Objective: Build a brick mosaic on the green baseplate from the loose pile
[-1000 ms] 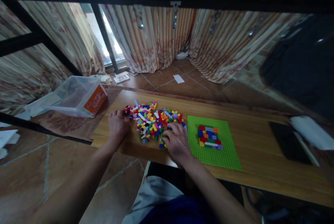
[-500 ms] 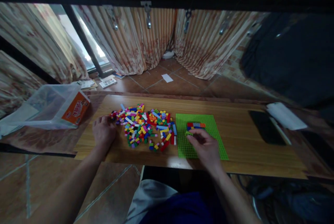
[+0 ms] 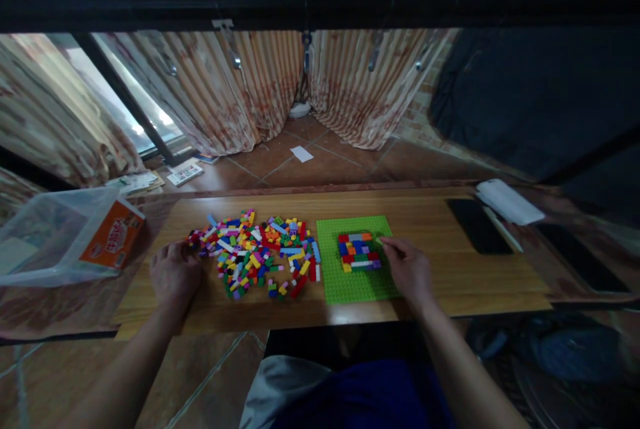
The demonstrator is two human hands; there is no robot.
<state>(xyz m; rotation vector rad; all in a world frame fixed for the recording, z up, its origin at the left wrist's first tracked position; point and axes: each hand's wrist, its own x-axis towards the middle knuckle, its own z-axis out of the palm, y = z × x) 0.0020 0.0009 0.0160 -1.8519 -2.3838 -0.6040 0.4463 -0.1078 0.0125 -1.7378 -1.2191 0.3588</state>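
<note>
My right hand (image 3: pixel 410 272) pinches a small green brick (image 3: pixel 379 236) between thumb and fingertips, at the right side of a patch of joined bricks (image 3: pixel 357 250). That patch, in red, blue, yellow, white, orange and purple, sits on a light green baseplate (image 3: pixel 334 286). At the left end of a heap of loose coloured bricks (image 3: pixel 255 252) rests my left hand (image 3: pixel 175 274). Its fingers are loosely bent and a little apart, with the tips partly hidden near the outermost bricks; I see nothing held in it.
The wooden board (image 3: pixel 435 289) carries the bricks and baseplate. A clear plastic bin (image 3: pixel 55 226) with an orange label stands left. On the right lie a black flat item (image 3: pixel 479 226) and a white object (image 3: pixel 509 201). A dark bar (image 3: pixel 300 9) crosses above, before the curtains.
My right hand has moved from over the joined bricks to their right side, uncovering them, the green brick still pinched. My left hand stays by the heap. The whole view has shifted.
</note>
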